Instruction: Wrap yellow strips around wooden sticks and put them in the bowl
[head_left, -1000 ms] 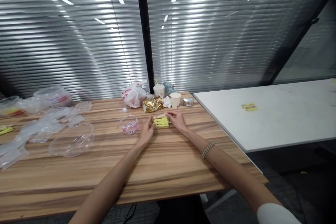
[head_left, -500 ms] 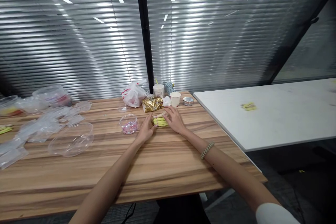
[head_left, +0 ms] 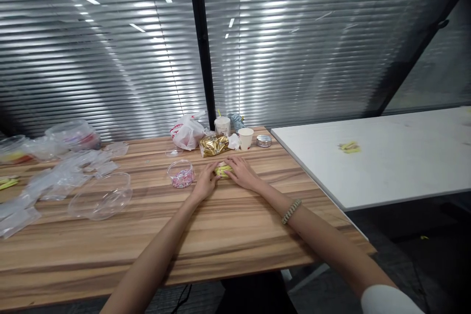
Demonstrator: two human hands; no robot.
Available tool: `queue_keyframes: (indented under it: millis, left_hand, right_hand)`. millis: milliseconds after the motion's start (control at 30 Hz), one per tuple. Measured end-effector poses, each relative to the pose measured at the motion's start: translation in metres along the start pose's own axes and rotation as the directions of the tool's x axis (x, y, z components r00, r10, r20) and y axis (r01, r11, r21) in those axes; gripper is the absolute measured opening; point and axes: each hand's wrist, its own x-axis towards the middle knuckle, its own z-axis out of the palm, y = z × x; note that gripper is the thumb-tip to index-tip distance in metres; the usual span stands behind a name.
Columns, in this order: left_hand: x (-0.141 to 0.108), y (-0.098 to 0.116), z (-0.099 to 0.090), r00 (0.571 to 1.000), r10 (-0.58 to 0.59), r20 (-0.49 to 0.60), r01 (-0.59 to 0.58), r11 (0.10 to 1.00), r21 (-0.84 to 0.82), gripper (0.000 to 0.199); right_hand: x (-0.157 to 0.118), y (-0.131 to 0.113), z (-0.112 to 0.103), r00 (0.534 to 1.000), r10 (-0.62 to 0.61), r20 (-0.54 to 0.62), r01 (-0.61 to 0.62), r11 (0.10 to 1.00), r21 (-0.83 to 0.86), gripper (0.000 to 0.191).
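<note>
flanking a small row of yellow bundles (head_left: 222, 170) on the wood-grain table (head_left: 221, 250), both hands sat close together, probably so the bundles would lie evenly side by side. the left hand (head_left: 205, 181) was narrow, its fingers and thumb bent at the row's left end; the right hand (head_left: 241, 172) arched lower and wider, fingers reaching over the right end and hiding part of it. whether either one pinched or merely pressed, i cannot tell.

just left of the left hand stood a clear round tub (head_left: 170, 172) of pinkish small pieces (head_left: 182, 179), seemingly placed there for easy reach. beyond the hands, a gold foil packet (head_left: 214, 146), a white paper cup (head_left: 246, 140) and a silvery round tin (head_left: 264, 141) were grouped at the far edge, perhaps to leave working room nearer the person. more yellow strips (head_left: 350, 147) lay well apart, on the white table (head_left: 390, 167) to the right.
</note>
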Motion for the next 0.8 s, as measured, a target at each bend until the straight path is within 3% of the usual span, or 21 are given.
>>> queue_keyframes:
  millis: [267, 467, 800]
  left_hand:
    - [0.001, 0.006, -0.003, 0.999, -0.044, 0.031, 0.044, 0.999, 0.009, 0.048]
    - [0.003, 0.009, -0.004, 0.997, -0.071, 0.028, 0.070, 0.997, 0.040, 0.046]
    - [0.006, 0.004, -0.002, 0.998, -0.059, 0.027, 0.058, 0.998, 0.016, 0.043]
  right_hand:
    - [-0.004, 0.014, -0.009, 0.990, -0.121, 0.074, 0.108, 0.982, 0.155, 0.057]
    - [-0.004, 0.029, -0.003, 0.979, -0.072, 0.188, 0.027, 0.973, 0.230, 0.059]
    - [-0.003, 0.028, 0.001, 0.989, -0.041, 0.145, 0.010, 0.977, 0.212, 0.054]
